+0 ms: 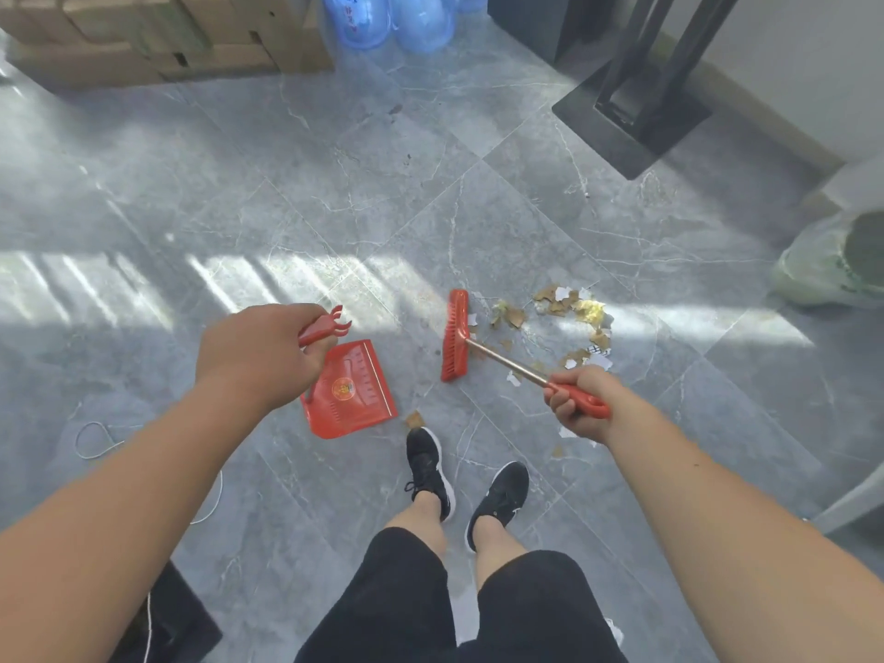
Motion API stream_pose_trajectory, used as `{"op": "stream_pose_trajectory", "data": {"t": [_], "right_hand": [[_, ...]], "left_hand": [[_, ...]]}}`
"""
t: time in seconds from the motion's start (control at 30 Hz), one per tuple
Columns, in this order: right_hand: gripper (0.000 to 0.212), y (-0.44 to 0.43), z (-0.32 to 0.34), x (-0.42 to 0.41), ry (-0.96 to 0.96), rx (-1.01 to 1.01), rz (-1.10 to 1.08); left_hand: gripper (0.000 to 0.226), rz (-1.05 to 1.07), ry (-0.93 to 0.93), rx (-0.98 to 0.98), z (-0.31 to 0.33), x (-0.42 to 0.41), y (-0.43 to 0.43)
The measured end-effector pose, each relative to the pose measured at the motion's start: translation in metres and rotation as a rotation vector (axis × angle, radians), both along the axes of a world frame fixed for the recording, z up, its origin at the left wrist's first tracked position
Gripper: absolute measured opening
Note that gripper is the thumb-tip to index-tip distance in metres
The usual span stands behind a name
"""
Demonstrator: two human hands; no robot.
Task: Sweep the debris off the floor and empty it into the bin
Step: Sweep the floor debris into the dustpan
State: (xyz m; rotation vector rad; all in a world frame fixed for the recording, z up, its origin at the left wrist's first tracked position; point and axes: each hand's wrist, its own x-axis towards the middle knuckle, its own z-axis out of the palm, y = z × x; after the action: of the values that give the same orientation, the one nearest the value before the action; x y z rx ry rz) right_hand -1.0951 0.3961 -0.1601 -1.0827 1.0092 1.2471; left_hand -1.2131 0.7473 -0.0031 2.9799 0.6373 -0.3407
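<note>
- Head view, hands: left hand point(258, 356) is closed around the upright red handle of the dustpan point(351, 392), fingers point(313, 354) curled round it just below the clip at its top. Right hand point(576, 399) is clenched on the red grip of the broom point(454, 334), with the metal shaft running from the fist toward 10 o'clock to the brush head.
- Head view, task things: debris point(574, 323), torn brown and white scraps with one shiny yellow piece, lies scattered on the grey floor point(335, 184) at about 12 to 1 o'clock from the right hand, just beyond the shaft. A few stray bits sit near the black shoes point(428, 466). The dustpan's tray rests on the floor at 9 o'clock from the brush head, near it but apart.
- Head view, the relation that matters: the brush head's long axis runs roughly 12 to 6, and it stands between pan and pile. The scraps are on its 3 o'clock side, so the broom likely has to get behind them first. The right hand is the nearer one.
- Head view, bin: a lined bin point(842, 265) sits at the frame's 3 o'clock edge, well apart from the pan.
</note>
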Motion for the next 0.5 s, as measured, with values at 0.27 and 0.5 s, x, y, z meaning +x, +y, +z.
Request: {"op": "stream_pose_trajectory", "data": {"t": [0.27,0.5], "right_hand": [[0.016,-0.011,0.037,-0.015,-0.064,-0.004,0.016],[0.014,0.072,0.047,-0.087,0.021,0.045,0.098]], "left_hand": [[0.020,-0.067,-0.095,-0.029,0.001,0.002,0.036],[0.020,-0.123,-0.092,-0.082,0.001,-0.011,0.094]]}}
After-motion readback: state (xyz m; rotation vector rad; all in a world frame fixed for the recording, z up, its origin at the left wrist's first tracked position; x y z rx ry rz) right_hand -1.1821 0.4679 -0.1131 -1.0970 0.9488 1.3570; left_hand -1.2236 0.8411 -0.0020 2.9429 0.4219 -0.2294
